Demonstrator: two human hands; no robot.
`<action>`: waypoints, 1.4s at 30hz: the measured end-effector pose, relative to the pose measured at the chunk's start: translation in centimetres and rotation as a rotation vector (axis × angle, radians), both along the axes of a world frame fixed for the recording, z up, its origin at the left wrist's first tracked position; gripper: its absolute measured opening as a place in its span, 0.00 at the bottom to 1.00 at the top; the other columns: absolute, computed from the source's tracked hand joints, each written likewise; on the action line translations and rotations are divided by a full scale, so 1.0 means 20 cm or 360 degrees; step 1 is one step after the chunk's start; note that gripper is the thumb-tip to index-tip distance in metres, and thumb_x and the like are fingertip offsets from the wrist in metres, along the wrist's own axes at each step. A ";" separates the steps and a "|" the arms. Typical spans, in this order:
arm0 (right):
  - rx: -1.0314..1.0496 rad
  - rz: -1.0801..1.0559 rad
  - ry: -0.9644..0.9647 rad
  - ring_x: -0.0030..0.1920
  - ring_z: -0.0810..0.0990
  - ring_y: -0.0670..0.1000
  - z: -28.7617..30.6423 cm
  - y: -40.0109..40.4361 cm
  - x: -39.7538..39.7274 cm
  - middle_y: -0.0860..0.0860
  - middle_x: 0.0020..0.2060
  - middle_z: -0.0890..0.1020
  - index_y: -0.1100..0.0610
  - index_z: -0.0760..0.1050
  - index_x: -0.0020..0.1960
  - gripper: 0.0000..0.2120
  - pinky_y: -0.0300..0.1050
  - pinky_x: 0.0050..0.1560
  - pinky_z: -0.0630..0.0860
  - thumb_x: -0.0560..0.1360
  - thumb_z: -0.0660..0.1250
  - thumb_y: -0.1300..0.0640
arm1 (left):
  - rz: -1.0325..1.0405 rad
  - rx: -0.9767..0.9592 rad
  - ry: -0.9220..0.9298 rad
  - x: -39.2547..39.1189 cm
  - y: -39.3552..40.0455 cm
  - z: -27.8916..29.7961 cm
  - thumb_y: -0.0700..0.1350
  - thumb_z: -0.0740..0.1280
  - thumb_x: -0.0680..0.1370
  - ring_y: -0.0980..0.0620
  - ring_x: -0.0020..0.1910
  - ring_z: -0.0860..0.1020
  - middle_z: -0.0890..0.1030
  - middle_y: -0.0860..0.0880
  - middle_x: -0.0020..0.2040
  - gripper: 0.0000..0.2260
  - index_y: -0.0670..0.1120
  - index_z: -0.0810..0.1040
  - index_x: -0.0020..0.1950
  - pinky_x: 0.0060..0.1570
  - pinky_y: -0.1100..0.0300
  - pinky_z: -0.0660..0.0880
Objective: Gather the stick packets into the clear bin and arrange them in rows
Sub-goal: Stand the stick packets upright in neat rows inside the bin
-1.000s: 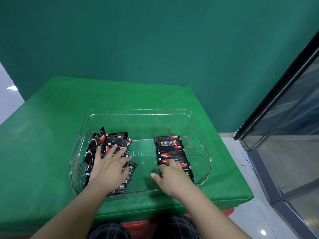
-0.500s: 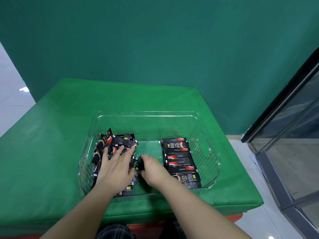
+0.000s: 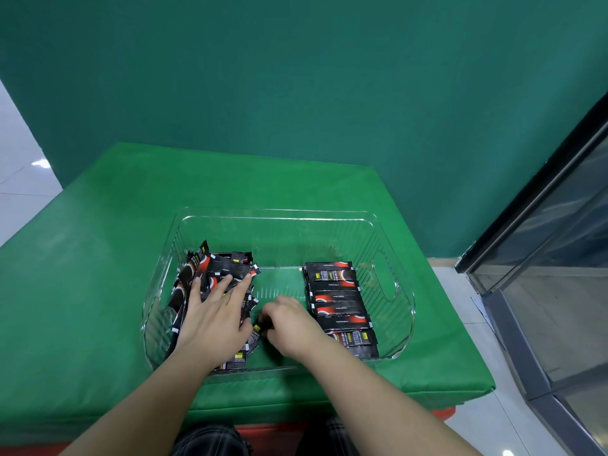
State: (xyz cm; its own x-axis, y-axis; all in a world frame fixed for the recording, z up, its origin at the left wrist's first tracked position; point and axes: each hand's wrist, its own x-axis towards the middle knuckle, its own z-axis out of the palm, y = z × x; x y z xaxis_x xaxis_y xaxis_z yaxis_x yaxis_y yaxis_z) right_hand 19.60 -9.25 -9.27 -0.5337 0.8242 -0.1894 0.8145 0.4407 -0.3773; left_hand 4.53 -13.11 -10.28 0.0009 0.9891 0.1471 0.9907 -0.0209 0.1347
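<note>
The clear bin (image 3: 399,311) sits on the green table (image 3: 98,258). Inside on the left lies a loose heap of black-and-red stick packets (image 3: 218,266). My left hand (image 3: 215,315) lies flat on that heap with its fingers spread. On the right side of the bin a neat row of packets (image 3: 339,301) runs from far to near. My right hand (image 3: 291,324) is in the middle of the bin, fingers curled, pinching one stick packet (image 3: 256,334) at the heap's right edge.
A green wall stands behind the table. A dark-framed glass door (image 3: 552,258) is at the right, over a pale tiled floor. The bin has a handle cut-out (image 3: 383,274) in its right wall. A red edge shows under the table's front.
My right hand left the row on the right and moved left to the heap, where it took hold of a packet. My left hand stayed pressed on the heap.
</note>
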 end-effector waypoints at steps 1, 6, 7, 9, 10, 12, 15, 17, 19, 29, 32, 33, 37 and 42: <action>-0.0009 0.0036 0.0017 0.61 0.68 0.56 0.00 0.00 0.00 0.57 0.59 0.74 0.60 0.73 0.62 0.16 0.49 0.65 0.67 0.75 0.66 0.61 | 0.0001 0.0014 0.0004 0.00 0.00 0.00 0.55 0.58 0.78 0.52 0.78 0.56 0.74 0.52 0.70 0.32 0.49 0.53 0.80 0.69 0.42 0.37; -0.0042 0.0090 0.0049 0.61 0.69 0.56 0.00 -0.01 -0.02 0.56 0.60 0.74 0.59 0.71 0.63 0.18 0.47 0.63 0.67 0.74 0.68 0.62 | -0.0014 -0.0018 -0.0014 0.01 0.00 0.00 0.55 0.58 0.79 0.53 0.78 0.53 0.71 0.53 0.72 0.31 0.50 0.51 0.80 0.69 0.42 0.35; -0.0044 0.0089 0.0032 0.61 0.69 0.56 0.01 -0.01 -0.03 0.56 0.60 0.74 0.59 0.71 0.62 0.18 0.48 0.63 0.67 0.73 0.68 0.62 | -0.0015 -0.0005 -0.0018 0.00 0.00 0.00 0.55 0.58 0.78 0.53 0.78 0.53 0.72 0.52 0.72 0.31 0.50 0.52 0.80 0.69 0.42 0.35; -0.0041 0.0087 -0.0004 0.61 0.69 0.56 0.01 -0.02 -0.02 0.57 0.58 0.73 0.61 0.71 0.63 0.18 0.48 0.64 0.67 0.74 0.68 0.61 | -0.0018 0.0021 -0.0012 -0.01 0.00 -0.01 0.55 0.57 0.77 0.52 0.78 0.56 0.74 0.52 0.70 0.31 0.49 0.55 0.79 0.69 0.42 0.36; -0.0033 0.0093 -0.0017 0.61 0.68 0.56 0.01 -0.02 -0.02 0.57 0.58 0.73 0.61 0.71 0.62 0.17 0.49 0.64 0.67 0.75 0.67 0.62 | -0.0019 0.0027 -0.0010 -0.01 0.00 -0.01 0.55 0.57 0.76 0.52 0.77 0.57 0.75 0.52 0.69 0.31 0.49 0.57 0.79 0.69 0.42 0.37; 0.0004 0.0117 -0.0056 0.60 0.68 0.57 0.02 -0.03 -0.01 0.58 0.55 0.73 0.62 0.74 0.60 0.13 0.50 0.63 0.68 0.75 0.63 0.65 | -0.0019 0.0029 -0.0016 -0.01 0.00 -0.01 0.55 0.57 0.76 0.51 0.77 0.58 0.76 0.52 0.68 0.32 0.49 0.58 0.79 0.69 0.42 0.37; 0.0072 0.0101 -0.0112 0.58 0.69 0.58 0.02 -0.04 0.02 0.59 0.53 0.74 0.64 0.76 0.57 0.11 0.52 0.62 0.70 0.76 0.62 0.64 | -0.0004 0.0016 -0.0026 0.00 0.00 -0.01 0.55 0.58 0.77 0.52 0.77 0.57 0.76 0.52 0.68 0.31 0.49 0.57 0.79 0.70 0.41 0.38; 0.0102 0.0079 -0.0130 0.58 0.69 0.57 0.04 -0.03 0.05 0.58 0.53 0.75 0.61 0.78 0.57 0.11 0.52 0.63 0.68 0.78 0.63 0.57 | 0.0002 -0.0024 -0.0016 0.00 0.00 0.01 0.55 0.58 0.78 0.53 0.78 0.54 0.74 0.53 0.70 0.31 0.50 0.55 0.79 0.71 0.41 0.38; 0.0121 0.0045 -0.0139 0.57 0.69 0.55 0.09 -0.03 0.10 0.56 0.52 0.77 0.58 0.79 0.57 0.12 0.51 0.63 0.68 0.79 0.62 0.53 | 0.0013 -0.0107 0.0013 0.01 -0.01 0.03 0.55 0.56 0.80 0.54 0.78 0.50 0.70 0.54 0.73 0.30 0.51 0.50 0.80 0.71 0.41 0.37; 0.0062 -0.0162 -0.0366 0.52 0.76 0.54 0.32 0.02 0.43 0.52 0.50 0.81 0.54 0.76 0.52 0.07 0.48 0.56 0.73 0.78 0.60 0.56 | 0.0029 -0.0196 0.0045 0.02 -0.01 0.07 0.55 0.55 0.81 0.54 0.79 0.47 0.68 0.55 0.74 0.30 0.51 0.46 0.80 0.72 0.40 0.37; 0.0047 -0.0188 -0.0507 0.53 0.74 0.54 0.33 0.03 0.46 0.54 0.46 0.81 0.55 0.74 0.43 0.09 0.50 0.59 0.72 0.79 0.60 0.55 | 0.0027 -0.0202 0.0044 0.02 -0.01 0.07 0.55 0.55 0.81 0.54 0.78 0.48 0.68 0.55 0.74 0.30 0.51 0.46 0.80 0.72 0.40 0.36; 0.0032 -0.0196 -0.0549 0.54 0.73 0.55 0.33 0.04 0.47 0.54 0.46 0.80 0.55 0.74 0.42 0.09 0.51 0.60 0.72 0.79 0.60 0.55 | 0.0029 -0.0201 0.0037 0.02 -0.01 0.07 0.55 0.55 0.81 0.54 0.78 0.48 0.68 0.55 0.74 0.30 0.51 0.46 0.80 0.72 0.40 0.36; 0.0052 -0.0198 -0.0798 0.49 0.69 0.55 0.30 0.05 0.49 0.54 0.41 0.75 0.59 0.73 0.40 0.08 0.52 0.63 0.71 0.78 0.63 0.59 | 0.0039 -0.0224 0.0058 0.02 -0.01 0.07 0.55 0.54 0.81 0.54 0.78 0.48 0.68 0.55 0.74 0.30 0.51 0.46 0.80 0.72 0.40 0.37; 0.0269 -0.0119 -0.0683 0.61 0.66 0.56 0.27 -0.01 0.46 0.57 0.59 0.72 0.57 0.71 0.65 0.18 0.51 0.65 0.69 0.76 0.62 0.65 | 0.0037 -0.0240 0.0060 0.02 -0.01 0.08 0.55 0.54 0.81 0.54 0.79 0.47 0.68 0.55 0.74 0.30 0.51 0.46 0.80 0.72 0.40 0.37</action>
